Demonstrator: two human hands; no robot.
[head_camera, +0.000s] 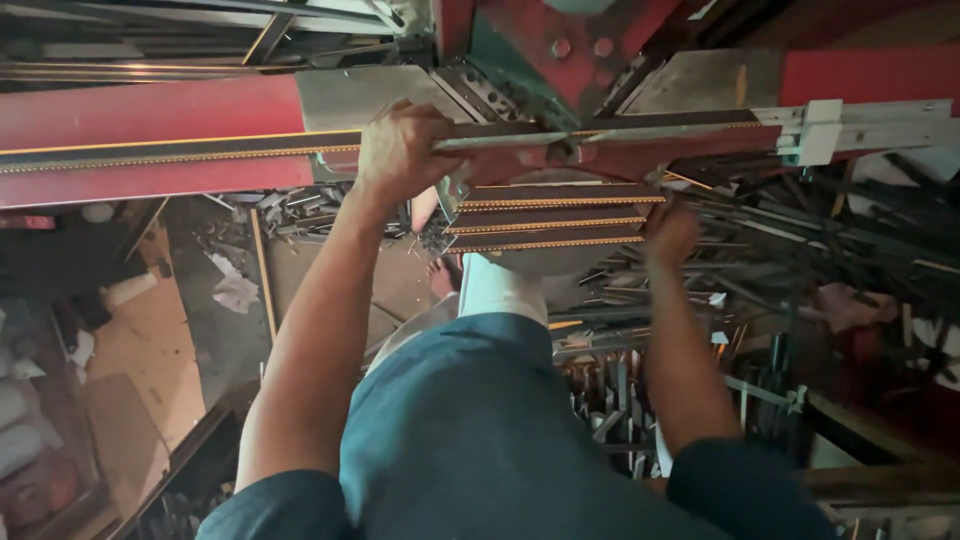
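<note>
Holding a long dark strip (180, 150) flat on the red machine (150, 115).
The left hand (400, 150) was curled tight round the strip; the right hand (670, 232) rested by the short cut strips (550, 215), its fingers hidden; next, I think, came a steady push along.

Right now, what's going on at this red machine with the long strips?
A person stands at a red metal machine, looking down over it. The left hand grips a long dark moulding strip with gold beaded edging lying across the machine's bed. The right hand rests at the end of a short stack of similar dark gold-trimmed strips just below it. Metal offcuts and scraps litter the floor underneath.
</note>
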